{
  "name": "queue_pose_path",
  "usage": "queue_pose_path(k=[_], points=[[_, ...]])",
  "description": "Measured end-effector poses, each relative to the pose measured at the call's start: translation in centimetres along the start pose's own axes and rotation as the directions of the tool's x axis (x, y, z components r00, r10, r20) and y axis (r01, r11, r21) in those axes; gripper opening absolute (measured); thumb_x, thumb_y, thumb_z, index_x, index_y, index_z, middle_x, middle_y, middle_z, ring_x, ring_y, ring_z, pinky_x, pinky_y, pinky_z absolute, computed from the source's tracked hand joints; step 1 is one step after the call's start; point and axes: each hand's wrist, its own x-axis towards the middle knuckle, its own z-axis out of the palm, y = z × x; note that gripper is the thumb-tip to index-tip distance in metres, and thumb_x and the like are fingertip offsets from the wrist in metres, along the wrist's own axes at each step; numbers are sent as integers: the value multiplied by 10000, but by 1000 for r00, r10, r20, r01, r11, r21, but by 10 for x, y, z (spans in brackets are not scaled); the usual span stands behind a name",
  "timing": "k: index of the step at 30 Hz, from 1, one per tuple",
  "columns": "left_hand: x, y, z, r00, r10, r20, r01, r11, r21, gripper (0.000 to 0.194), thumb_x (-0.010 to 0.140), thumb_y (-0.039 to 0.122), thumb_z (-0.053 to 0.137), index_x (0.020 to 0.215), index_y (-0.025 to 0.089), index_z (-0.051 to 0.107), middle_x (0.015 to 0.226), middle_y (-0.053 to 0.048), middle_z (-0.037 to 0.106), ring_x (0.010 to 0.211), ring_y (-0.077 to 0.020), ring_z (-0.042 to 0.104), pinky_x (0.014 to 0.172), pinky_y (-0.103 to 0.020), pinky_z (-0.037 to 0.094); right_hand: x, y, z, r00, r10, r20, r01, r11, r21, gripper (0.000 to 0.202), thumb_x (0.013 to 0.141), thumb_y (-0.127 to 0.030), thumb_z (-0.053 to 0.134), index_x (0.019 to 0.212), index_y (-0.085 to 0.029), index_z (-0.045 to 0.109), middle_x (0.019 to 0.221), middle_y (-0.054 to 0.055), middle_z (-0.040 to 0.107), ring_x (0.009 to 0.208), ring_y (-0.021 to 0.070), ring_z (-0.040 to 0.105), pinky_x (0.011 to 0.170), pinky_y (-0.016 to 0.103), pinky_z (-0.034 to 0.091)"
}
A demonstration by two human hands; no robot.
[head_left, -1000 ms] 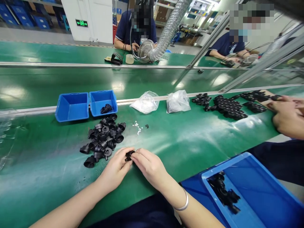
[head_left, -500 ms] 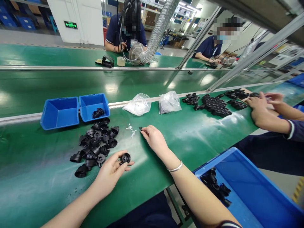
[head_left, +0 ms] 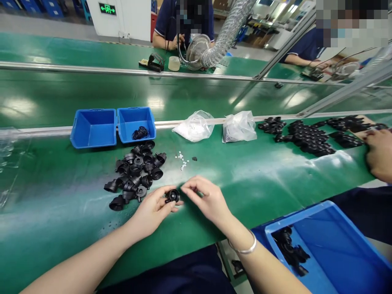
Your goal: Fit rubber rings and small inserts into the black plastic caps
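My left hand (head_left: 157, 206) is closed around a round black plastic housing (head_left: 173, 196), its open side turned up toward me. Just right of it is my right hand (head_left: 202, 196), thumb and forefinger pinched together; whatever they hold is too small to make out. Beyond my hands lie small white pieces (head_left: 183, 160) and a little cluster of tiny black parts (head_left: 194, 158). To the left of them is a heap of similar black housings (head_left: 134, 169) on the green table (head_left: 76, 192).
Two blue bins (head_left: 94, 128) stand at the back left, the right one holding black rings (head_left: 140, 132). Two plastic bags (head_left: 196, 126) sit near the rail. Rows of black parts (head_left: 309, 138) and a co-worker's hand (head_left: 379, 153) are at right. A blue crate (head_left: 330, 245) stands at lower right.
My right hand has come back from the tiny black parts to beside the housing in my left hand. The view has shifted, so the table things appear farther right.
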Motion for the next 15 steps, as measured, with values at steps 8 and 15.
queue_pose_path(k=[8, 15], points=[[-1, -2, 0, 998, 50, -26, -49, 998, 42, 431, 859, 324, 615, 1251, 173, 521, 1311, -126, 520, 982, -221, 668, 924, -437, 563, -14, -12, 24, 998, -44, 38, 43, 998, 43, 93, 931, -171, 562, 957, -181, 651, 872, 44, 584, 776, 135, 595, 683, 253, 511], [-1, -1, -2, 999, 34, -40, -31, 997, 75, 425, 848, 286, 615, 1252, 179, 536, 1186, -105, 607, 930, -213, 684, 933, -442, 552, -23, -16, 23, 990, -124, 68, 131, 983, -125, 172, 947, -130, 517, 1076, -171, 622, 938, 78, 590, 852, 163, 595, 746, 294, 535]])
